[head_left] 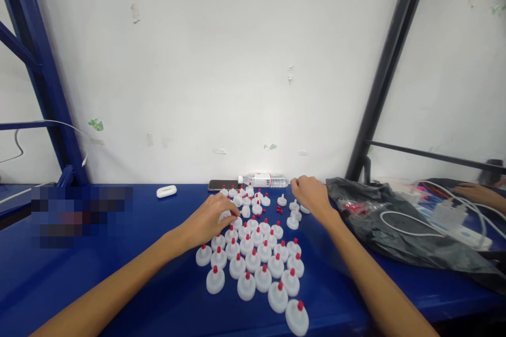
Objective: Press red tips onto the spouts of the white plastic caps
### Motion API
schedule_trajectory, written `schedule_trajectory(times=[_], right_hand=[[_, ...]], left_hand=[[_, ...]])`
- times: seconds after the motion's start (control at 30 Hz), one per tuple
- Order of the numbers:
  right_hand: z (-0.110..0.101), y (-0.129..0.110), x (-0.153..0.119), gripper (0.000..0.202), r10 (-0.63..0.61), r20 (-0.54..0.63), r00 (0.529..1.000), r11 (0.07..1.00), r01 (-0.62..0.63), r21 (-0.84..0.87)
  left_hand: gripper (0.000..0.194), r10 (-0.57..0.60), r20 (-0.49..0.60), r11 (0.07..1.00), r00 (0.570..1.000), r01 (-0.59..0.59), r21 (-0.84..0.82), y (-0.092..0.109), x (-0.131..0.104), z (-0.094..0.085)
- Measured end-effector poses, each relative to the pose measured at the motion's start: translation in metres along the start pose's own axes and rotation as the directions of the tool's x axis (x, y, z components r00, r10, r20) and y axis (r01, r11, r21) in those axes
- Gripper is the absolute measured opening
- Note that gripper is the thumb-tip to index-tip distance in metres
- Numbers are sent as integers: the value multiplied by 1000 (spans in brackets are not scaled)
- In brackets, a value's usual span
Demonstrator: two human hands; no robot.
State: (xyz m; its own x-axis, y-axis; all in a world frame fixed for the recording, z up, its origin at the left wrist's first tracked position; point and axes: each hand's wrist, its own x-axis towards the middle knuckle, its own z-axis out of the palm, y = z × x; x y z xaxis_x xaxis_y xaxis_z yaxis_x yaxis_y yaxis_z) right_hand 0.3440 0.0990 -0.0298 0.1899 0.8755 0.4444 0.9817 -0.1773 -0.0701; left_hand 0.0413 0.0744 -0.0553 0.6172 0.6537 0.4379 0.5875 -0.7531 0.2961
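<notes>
Rows of white nozzle caps with red tips (253, 260) cover the middle of the blue table. My left hand (215, 216) is at their left side, with thumb and fingers closed on a white nozzle cap (237, 222) whose red tip shows at the fingertips. Farther right, my right hand (310, 192) is held with curled fingers; whatever is in them is hidden. Below it stand several white nozzle caps without red tips (292, 222). A few loose red tips (279, 209) lie between the hands. More red-tipped caps (247, 200) are grouped toward the wall.
A clear plastic bottle (269, 180) lies along the wall, with a dark phone (223, 185) beside it. On the left is a small white case (166, 191). A dark plastic bag (356, 226) with a white cable and red pieces lies to the right. Another person's hand (474, 192) shows at far right.
</notes>
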Motion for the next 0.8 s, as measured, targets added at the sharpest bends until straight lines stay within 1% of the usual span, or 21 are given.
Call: schedule_trajectory(times=[0.1,0.13,0.2,0.23,0.3,0.37,0.43,0.47,0.5,0.57,0.67,0.8], right_hand=[[-4,-6,-4,51,-36,-46,998,999,37,19],[-5,-9,-6,54,-63,-65,996,997,66,44],[-9,-15,-11,54,-163,-122,979,972,181,153],[-10,-20,-14,50,-233,-159,959,935,266,234],[-12,-30,-23,38,-388,-226,894,802,448,396],[-13,-41,-34,31,-539,-237,808,647,577,497],[-12,-51,-44,34,-658,-208,724,540,646,540],[-11,-55,-48,36,-695,-193,693,512,665,544],[-9,-58,-51,36,-717,-180,673,498,676,543],[-7,-61,-53,32,-727,-174,664,493,681,542],[-4,-62,-52,31,-701,-194,686,496,665,558],[-4,-60,-49,33,-661,-238,712,493,650,578]], left_hand=[[9,-22,-59,1000,998,22,-14,5,1,-5],[10,-28,-82,999,996,27,-22,7,1,-6],[12,-33,-127,999,991,28,-39,11,1,-9],[12,-31,-150,999,988,24,-47,13,1,-10],[11,-20,-188,998,982,9,-63,16,1,-10],[10,-5,-218,997,976,-12,-76,17,1,-9],[10,7,-244,996,970,-28,-83,17,2,-7],[10,9,-256,996,967,-32,-84,16,2,-6],[10,10,-265,996,964,-34,-84,16,2,-5],[10,7,-269,996,963,-31,-87,15,1,-3],[16,-26,-263,994,964,-3,-108,17,0,-2],[31,-84,-232,991,969,57,-120,21,-3,-5]])
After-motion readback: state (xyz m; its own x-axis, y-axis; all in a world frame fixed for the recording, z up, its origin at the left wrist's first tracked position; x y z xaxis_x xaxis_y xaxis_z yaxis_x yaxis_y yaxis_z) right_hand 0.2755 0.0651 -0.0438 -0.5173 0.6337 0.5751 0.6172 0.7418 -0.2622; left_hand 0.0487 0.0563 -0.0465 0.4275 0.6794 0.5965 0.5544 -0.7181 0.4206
